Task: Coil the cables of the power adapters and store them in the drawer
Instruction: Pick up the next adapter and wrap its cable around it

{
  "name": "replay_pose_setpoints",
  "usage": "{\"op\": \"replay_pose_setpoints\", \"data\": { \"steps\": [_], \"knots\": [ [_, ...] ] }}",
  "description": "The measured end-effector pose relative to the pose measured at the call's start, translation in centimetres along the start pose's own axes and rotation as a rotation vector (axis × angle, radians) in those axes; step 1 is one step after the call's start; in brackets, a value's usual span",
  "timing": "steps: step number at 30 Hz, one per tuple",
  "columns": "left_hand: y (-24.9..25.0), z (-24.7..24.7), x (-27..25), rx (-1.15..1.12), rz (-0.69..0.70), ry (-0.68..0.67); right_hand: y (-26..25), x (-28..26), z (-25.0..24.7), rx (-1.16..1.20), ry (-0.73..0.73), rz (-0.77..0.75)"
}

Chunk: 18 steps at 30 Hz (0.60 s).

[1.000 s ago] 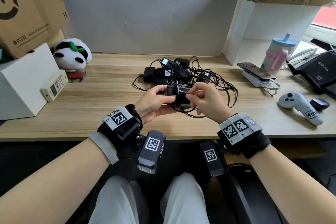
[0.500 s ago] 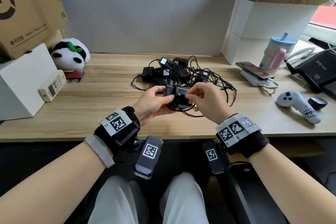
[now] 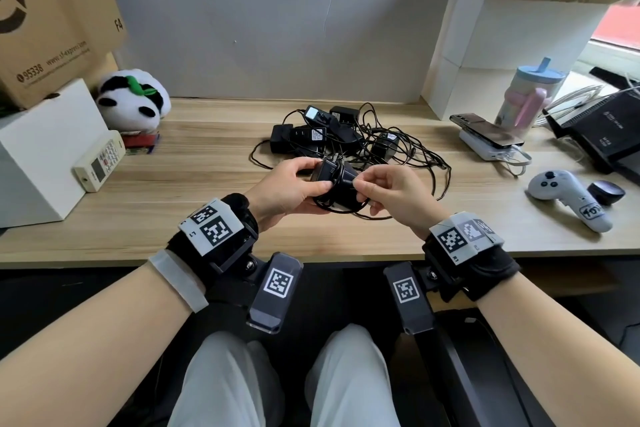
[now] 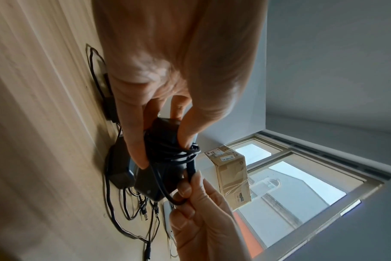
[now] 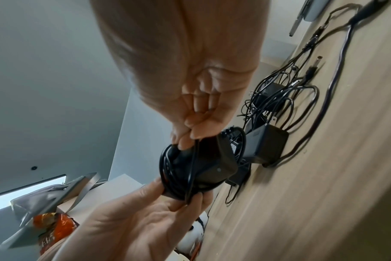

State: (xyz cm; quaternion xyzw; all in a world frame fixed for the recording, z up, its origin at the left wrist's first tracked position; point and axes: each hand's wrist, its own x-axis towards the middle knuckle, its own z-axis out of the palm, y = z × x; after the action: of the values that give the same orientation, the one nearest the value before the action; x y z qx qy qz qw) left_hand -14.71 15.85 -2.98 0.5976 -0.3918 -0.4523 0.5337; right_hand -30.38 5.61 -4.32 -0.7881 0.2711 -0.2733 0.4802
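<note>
1. Your left hand (image 3: 289, 189) grips a black power adapter (image 3: 334, 180) above the near part of the worktop (image 3: 194, 191), thumb on top and fingers curled beneath it.
2. Your right hand (image 3: 391, 191) pinches that adapter's cable (image 4: 167, 190) between thumb and forefinger; its other fingers are curled in.
3. In the wrist views several turns of the cable already lie wound around the adapter body, and one strand runs across the coil to your right hand's pinch.
4. The held adapter is clear of the wood, just in front of the pile of remaining adapters (image 3: 329, 135), whose loose cables spread to the right and trail toward your right hand.
5. One loop of loose cable (image 3: 374, 215) lies on the worktop under your hands, close to the near edge.
6. On the left, a white box (image 3: 41, 149) with a remote control (image 3: 100, 160) leaning on it stands well apart from your left hand; bare wood lies between them.
7. On the right, a game controller (image 3: 568, 196) lies near the front edge, and a phone on a power bank (image 3: 488, 137) sits further back; bare wood separates both from your right hand.
8. No drawer shows in any view; below the worktop edge you see only your knees and dark space.
</note>
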Motion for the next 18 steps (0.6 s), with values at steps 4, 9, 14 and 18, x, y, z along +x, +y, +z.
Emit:
{"op": "replay_pose_setpoints", "data": {
  "steps": [4, 9, 14, 18],
  "knots": [
    [0.0, 0.1, 0.0, 0.035, 0.009, 0.023, 0.1, -0.2, 0.5, 0.042, 0.021, 0.0],
    [0.2, 0.0, 0.2, 0.029, -0.005, 0.035, 0.0, -0.4, 0.9, -0.047, 0.033, -0.074],
    [0.1, 0.4, 0.5, 0.021, 0.029, 0.115, 0.3, -0.2, 1.7, -0.274, 0.126, -0.204],
    [1.0, 0.1, 0.5, 0.031, -0.02, 0.054, 0.6, 0.0, 1.8, -0.295, 0.214, -0.292]
  ]
}}
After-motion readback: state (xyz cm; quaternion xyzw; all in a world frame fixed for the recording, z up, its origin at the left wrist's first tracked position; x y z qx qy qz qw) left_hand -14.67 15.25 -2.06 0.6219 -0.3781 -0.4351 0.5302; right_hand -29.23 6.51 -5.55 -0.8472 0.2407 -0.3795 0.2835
